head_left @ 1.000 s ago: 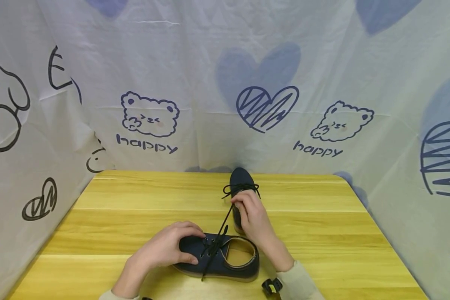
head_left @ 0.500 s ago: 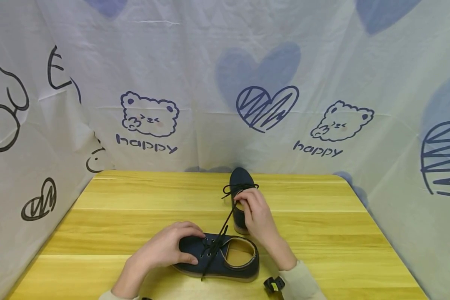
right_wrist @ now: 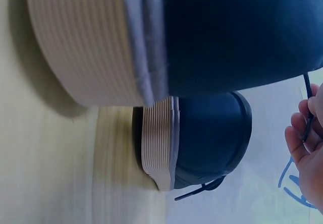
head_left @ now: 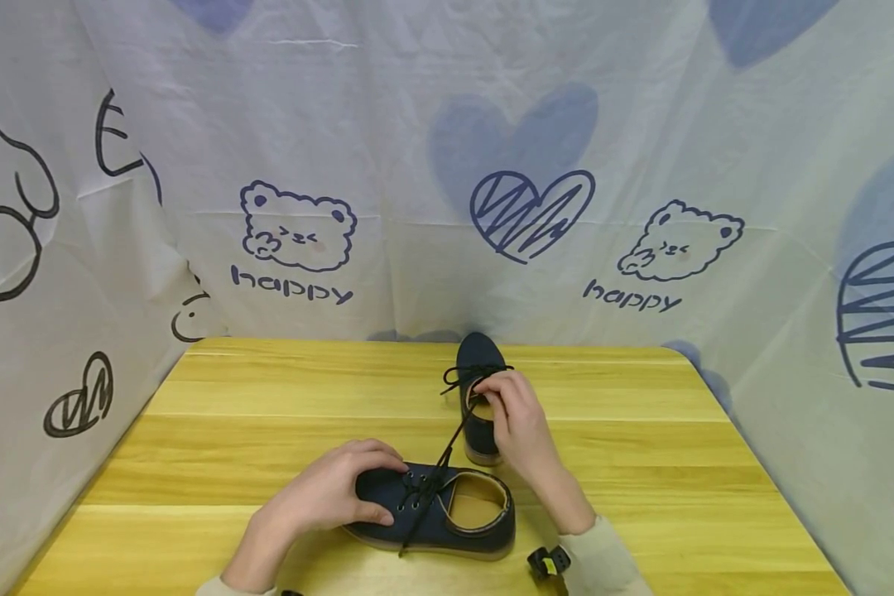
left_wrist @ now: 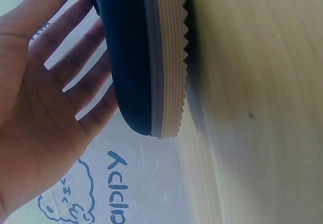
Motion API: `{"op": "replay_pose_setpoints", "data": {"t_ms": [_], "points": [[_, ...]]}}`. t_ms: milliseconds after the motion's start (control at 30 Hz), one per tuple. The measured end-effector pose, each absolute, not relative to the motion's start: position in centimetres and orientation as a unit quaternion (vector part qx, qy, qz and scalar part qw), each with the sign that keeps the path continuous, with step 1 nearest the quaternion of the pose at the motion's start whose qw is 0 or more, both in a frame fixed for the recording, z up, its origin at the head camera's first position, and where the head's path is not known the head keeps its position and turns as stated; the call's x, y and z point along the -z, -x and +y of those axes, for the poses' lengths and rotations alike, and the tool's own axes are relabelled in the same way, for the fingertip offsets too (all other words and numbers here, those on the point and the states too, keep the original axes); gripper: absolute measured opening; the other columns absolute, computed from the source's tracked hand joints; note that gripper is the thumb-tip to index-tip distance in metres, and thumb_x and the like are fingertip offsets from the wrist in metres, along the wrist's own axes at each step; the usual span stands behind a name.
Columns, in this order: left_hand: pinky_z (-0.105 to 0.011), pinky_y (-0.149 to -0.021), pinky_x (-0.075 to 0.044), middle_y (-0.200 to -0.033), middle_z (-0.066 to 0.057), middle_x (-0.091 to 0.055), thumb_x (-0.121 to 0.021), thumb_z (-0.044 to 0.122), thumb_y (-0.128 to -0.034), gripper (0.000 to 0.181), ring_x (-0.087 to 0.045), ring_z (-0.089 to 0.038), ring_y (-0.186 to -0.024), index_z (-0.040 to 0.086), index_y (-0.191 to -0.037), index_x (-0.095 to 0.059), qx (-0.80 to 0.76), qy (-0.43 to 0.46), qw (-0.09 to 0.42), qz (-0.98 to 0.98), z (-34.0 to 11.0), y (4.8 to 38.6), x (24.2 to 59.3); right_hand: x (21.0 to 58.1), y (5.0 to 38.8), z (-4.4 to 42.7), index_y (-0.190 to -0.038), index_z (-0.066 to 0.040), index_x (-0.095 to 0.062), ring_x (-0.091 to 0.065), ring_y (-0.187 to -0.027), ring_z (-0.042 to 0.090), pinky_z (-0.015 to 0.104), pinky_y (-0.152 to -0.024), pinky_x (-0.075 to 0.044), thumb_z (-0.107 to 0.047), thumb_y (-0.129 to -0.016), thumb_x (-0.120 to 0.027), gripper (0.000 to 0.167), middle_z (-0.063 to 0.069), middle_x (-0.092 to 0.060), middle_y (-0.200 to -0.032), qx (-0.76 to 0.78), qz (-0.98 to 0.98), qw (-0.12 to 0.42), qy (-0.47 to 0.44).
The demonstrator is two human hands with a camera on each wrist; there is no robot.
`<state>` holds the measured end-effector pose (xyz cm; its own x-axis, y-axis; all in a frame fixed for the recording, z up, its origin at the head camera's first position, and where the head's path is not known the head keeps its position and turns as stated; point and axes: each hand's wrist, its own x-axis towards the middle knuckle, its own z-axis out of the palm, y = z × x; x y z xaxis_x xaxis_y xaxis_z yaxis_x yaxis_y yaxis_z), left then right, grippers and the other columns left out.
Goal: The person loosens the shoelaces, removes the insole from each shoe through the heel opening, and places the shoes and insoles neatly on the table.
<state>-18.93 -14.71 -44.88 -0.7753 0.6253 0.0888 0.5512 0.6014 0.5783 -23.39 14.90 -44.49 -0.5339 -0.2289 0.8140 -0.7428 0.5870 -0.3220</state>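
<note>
Across the near tabletop [head_left: 216, 476], a navy lace-up shoe [head_left: 469, 542] lay sole-down, toe leftward. Left hand [head_left: 324, 490] rested over the toe, fingers extended, unclenched. Black shoelace [head_left: 458, 430] slanted up from the shoe to the right hand [head_left: 521, 418], pinched between thumb and fingers, beyond the shoe opening. Farther back: a tied matching shoe [head_left: 478, 351], near the printed backdrop [head_left: 402, 116].

Navy shoes [head_left: 443, 531], black laces [head_left: 434, 482]; yellow wood-grain table [head_left: 268, 430].
</note>
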Motion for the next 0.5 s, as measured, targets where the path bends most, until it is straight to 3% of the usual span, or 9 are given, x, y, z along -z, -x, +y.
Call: {"op": "replay_pose_setpoints", "data": {"t_ms": [500], "points": [[-0.049,-0.102,-0.051,-0.131,0.007,-0.065,-0.094,0.037,-0.0763,0.055,-0.061,-0.022,-0.122,0.026,-0.126,-0.073,-0.304,-0.328,0.064,0.892,-14.73,19.05,44.98,44.34,23.48,15.89,-0.104,-0.002,-0.067,-0.061,-0.099,0.029,0.042,-0.085,-0.054,0.013,-0.097,-0.060,0.018,0.014,-0.063,-0.106,-0.338,-0.818,0.375,-0.275]]}}
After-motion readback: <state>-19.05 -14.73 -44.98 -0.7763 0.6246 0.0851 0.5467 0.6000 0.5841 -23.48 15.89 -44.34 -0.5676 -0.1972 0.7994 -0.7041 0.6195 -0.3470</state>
